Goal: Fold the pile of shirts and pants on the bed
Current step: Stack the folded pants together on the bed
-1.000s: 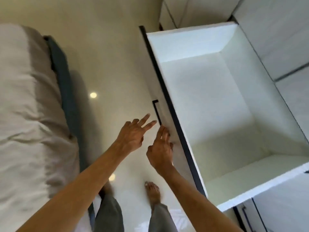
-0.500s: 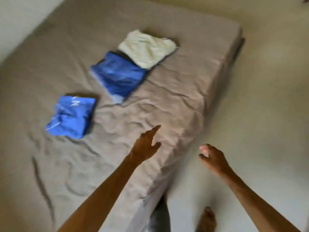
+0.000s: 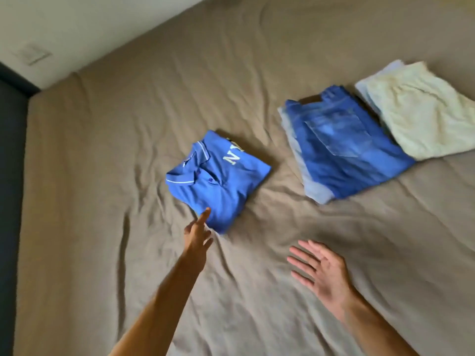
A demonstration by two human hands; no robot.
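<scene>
A folded blue polo shirt (image 3: 218, 178) with white letters lies in the middle of the taupe bed (image 3: 128, 124). To its right sit folded blue jeans (image 3: 341, 142) on a paler folded garment, and a folded cream garment (image 3: 421, 111) at the far right. My left hand (image 3: 198, 232) stretches forward, its fingertip at the shirt's near edge, holding nothing. My right hand (image 3: 321, 271) hovers palm-up over bare sheet, fingers spread, well apart from the clothes.
A pale wall (image 3: 77, 27) with a switch plate (image 3: 32, 53) runs behind the bed. A dark panel (image 3: 10, 176) borders the bed's left side. The wrinkled sheet stretches wide around the three folded piles.
The view swung from an open white drawer to the bed. Both hands left the drawer front and now reach over the sheet, the left one arriving at the blue shirt.
</scene>
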